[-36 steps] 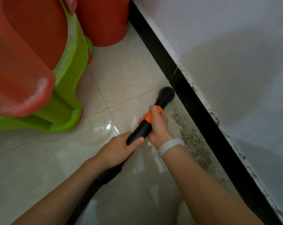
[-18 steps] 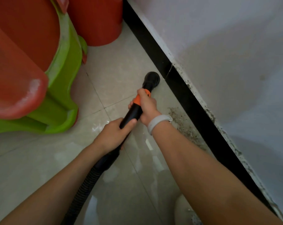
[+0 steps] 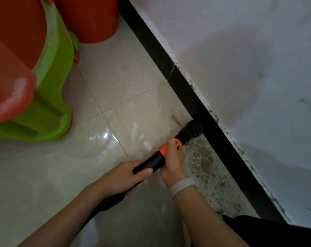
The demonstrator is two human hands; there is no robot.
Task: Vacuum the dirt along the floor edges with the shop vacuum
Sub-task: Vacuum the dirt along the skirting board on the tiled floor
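Working the vacuum wand (image 3: pixel 156 160) along the baseboard (image 3: pixel 195 104)
My right hand (image 3: pixel 171 163) and left hand (image 3: pixel 126 175) both grip it; the nozzle (image 3: pixel 193 130) points up-right, dirt (image 3: pixel 202 163) lying just right of my nearer right hand

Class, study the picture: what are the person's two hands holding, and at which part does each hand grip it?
Both grip the vacuum wand. The right hand wraps its orange collar behind the nozzle; the left hand holds the black tube lower down, near the hose.
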